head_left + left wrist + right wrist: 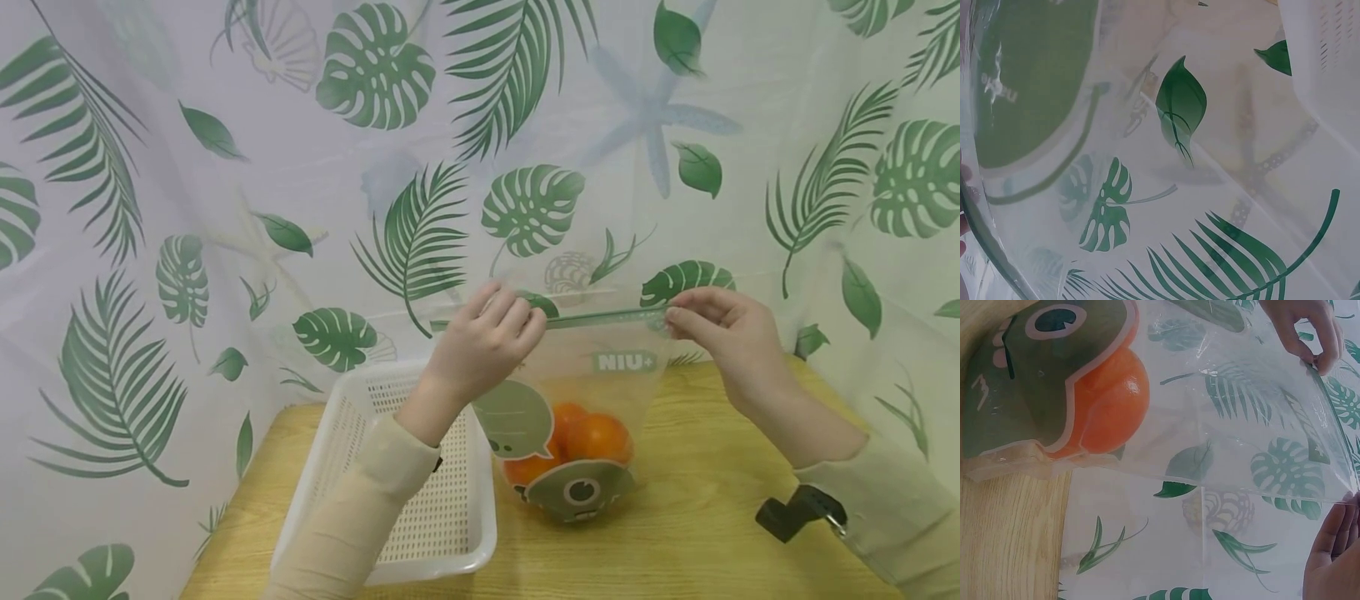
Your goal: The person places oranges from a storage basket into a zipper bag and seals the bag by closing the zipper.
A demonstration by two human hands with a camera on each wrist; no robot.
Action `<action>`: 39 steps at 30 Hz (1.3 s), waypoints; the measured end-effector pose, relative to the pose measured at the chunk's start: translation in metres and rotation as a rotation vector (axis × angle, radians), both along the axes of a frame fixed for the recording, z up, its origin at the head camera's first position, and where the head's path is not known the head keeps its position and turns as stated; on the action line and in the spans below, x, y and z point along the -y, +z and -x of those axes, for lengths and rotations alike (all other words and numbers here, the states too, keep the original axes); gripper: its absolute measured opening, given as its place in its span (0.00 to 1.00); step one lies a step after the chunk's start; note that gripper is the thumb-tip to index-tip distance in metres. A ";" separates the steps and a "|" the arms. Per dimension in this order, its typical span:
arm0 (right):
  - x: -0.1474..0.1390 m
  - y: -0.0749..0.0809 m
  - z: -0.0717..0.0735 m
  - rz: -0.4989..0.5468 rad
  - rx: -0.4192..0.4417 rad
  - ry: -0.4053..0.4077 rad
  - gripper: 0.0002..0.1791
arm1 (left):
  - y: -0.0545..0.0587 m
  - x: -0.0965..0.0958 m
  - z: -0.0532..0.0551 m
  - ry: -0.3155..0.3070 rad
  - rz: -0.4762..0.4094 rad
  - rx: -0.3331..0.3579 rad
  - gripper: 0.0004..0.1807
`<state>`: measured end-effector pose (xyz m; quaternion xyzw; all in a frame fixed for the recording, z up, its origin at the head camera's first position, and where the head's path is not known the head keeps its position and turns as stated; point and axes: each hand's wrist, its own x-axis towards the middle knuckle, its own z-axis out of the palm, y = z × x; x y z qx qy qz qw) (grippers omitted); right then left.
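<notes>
A clear zip bag (641, 396) with green cartoon prints and "NIU+" lettering stands on the table, several oranges (600, 437) inside at its bottom. Along its top runs a green zip strip (600, 315). My left hand (491, 337) pinches this strip left of its middle, thumb and fingertips on it in the right wrist view. At the right top corner, my right hand (735, 346) pinches the bag's edge between thumb and fingers. The bag's upper part is stretched between both hands. In the left wrist view only fingertips (962, 240) show beside the strip.
Left of the bag, partly under my left forearm, stands a white perforated plastic basket (483, 533). The wooden table (705, 517) reaches back to a leaf-printed curtain (247, 108) that hangs behind and on both sides. A black strap (802, 510) hangs at my right sleeve.
</notes>
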<state>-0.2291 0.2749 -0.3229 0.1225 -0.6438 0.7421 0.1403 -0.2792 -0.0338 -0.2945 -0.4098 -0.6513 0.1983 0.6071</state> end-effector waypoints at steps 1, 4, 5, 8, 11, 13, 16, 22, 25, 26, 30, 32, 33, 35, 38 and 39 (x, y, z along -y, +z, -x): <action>0.000 0.000 0.000 0.000 0.001 0.000 0.10 | 0.000 0.002 0.000 0.002 0.000 -0.002 0.08; 0.000 0.000 0.000 -0.003 0.003 -0.003 0.10 | 0.000 0.007 0.000 0.005 -0.001 -0.003 0.08; 0.000 0.000 0.000 -0.003 0.004 -0.004 0.09 | 0.000 0.008 0.000 0.004 -0.001 0.000 0.08; -0.001 0.000 0.001 -0.001 0.007 -0.010 0.09 | -0.001 0.012 0.000 -0.001 -0.004 0.012 0.08; -0.003 -0.001 0.001 0.008 0.009 -0.013 0.10 | -0.002 0.016 0.000 0.006 -0.004 0.019 0.07; -0.003 -0.001 0.001 0.012 0.009 -0.014 0.10 | -0.004 0.019 0.000 0.016 -0.004 0.023 0.07; -0.004 -0.002 0.001 0.027 0.012 -0.010 0.10 | -0.006 0.024 0.000 0.026 -0.007 0.030 0.05; -0.004 -0.004 0.000 0.035 0.014 -0.006 0.05 | -0.009 0.037 -0.001 0.028 -0.008 0.033 0.07; -0.004 -0.005 0.001 0.042 0.010 -0.005 0.03 | -0.007 0.043 -0.002 0.035 -0.002 0.027 0.09; -0.004 -0.005 0.001 0.047 0.007 -0.004 0.02 | -0.007 0.045 -0.001 0.036 -0.001 0.024 0.10; -0.004 -0.005 0.002 0.057 -0.001 0.002 0.03 | -0.005 0.052 -0.001 0.037 -0.001 0.008 0.09; -0.004 -0.005 0.002 0.058 -0.003 0.003 0.03 | -0.005 0.056 -0.001 0.031 -0.006 0.002 0.08; -0.004 -0.005 0.001 0.059 -0.003 0.004 0.04 | -0.005 0.057 0.000 0.030 -0.008 -0.001 0.08; -0.004 -0.005 0.001 0.061 -0.002 0.004 0.05 | -0.005 0.061 0.000 0.029 -0.011 -0.004 0.08; -0.004 -0.004 0.001 0.064 0.004 0.006 0.07 | -0.005 0.066 0.000 0.032 -0.010 -0.003 0.10; -0.004 -0.004 0.000 0.064 0.006 0.006 0.08 | -0.005 0.068 0.000 0.036 -0.010 -0.002 0.10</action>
